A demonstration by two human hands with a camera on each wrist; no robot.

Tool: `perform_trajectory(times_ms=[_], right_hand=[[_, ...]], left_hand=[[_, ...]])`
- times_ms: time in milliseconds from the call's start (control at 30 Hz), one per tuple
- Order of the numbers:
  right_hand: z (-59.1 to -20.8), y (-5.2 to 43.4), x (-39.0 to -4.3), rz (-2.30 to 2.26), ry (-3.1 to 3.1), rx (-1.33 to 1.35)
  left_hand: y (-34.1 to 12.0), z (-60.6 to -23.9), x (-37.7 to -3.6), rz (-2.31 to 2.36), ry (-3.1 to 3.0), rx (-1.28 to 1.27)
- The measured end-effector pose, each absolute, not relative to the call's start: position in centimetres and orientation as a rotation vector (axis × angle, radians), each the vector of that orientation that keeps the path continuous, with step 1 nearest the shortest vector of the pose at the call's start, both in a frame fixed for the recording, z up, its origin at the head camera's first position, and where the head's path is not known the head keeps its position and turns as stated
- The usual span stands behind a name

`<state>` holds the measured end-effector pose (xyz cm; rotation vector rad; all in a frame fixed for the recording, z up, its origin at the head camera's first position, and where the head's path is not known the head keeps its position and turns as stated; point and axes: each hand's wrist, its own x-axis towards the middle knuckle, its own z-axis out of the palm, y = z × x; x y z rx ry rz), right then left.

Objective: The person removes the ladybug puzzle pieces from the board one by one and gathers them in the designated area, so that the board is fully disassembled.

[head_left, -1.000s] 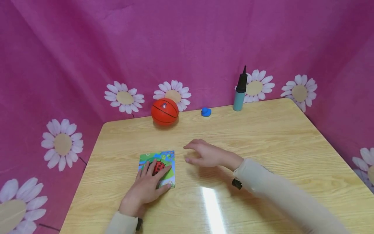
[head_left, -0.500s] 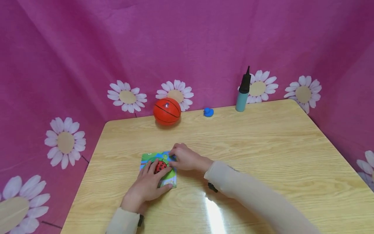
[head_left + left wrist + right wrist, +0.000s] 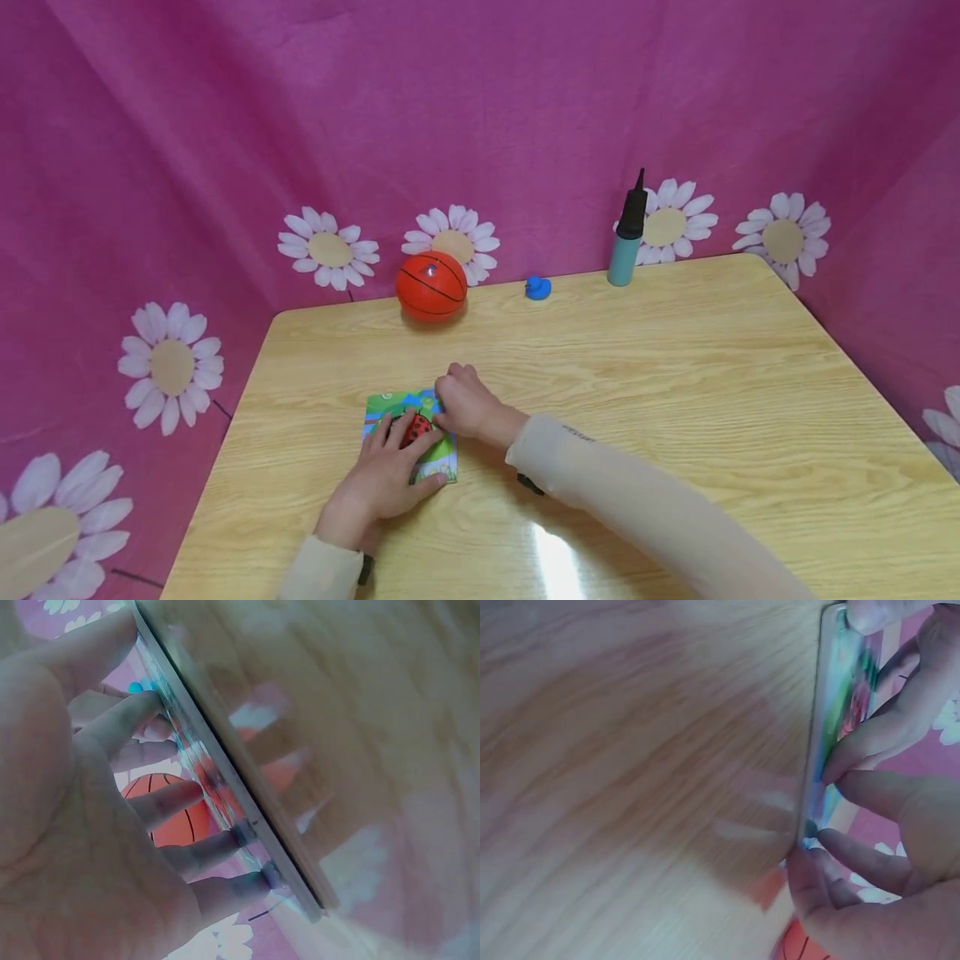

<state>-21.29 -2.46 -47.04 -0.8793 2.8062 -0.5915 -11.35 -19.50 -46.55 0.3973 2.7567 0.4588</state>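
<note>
A small square picture board [image 3: 446, 465], with a red ladybug on green and blue, lies flat on the table; thin lines across it suggest a jigsaw puzzle. My left hand [image 3: 390, 481] rests on it from the lower left, fingers spread and fingertips touching its face. In the left wrist view those fingers [image 3: 217, 851] reach the board's surface. At the upper right corner, my right hand [image 3: 471, 406] has its fingers bent. The right wrist view shows thumb and fingers [image 3: 806, 881] pinching at the corner of the puzzle [image 3: 831, 712]. Whether one piece is gripped there is hidden.
Along the table's back edge stand a red ball [image 3: 431, 287] with black basketball lines, a blue toy duck [image 3: 537, 288] and a teal hand pump [image 3: 624, 260] with a black nozzle. A pink flowered cloth [image 3: 480, 125] hangs behind the wooden table [image 3: 675, 367].
From beside the board, my right hand has moved left to its upper right corner and bent its fingers there. My left hand stays on the board. The head view has shifted slightly.
</note>
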Motion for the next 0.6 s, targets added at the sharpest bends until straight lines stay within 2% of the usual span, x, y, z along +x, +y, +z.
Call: perform_trajectory(times_ms=[300, 600], right_hand=[[-46.4, -3.4, -20.7, -0.535, 2.802, -0.716], [-46.2, -3.6, -20.7, -0.509, 2.774, -0.761]], left_hand=[[-19.5, -46.9, -11.4, 0.45, 2.767, 0.408], [-19.5, -46.5, -11.2, 0.477, 2.752, 0.395]])
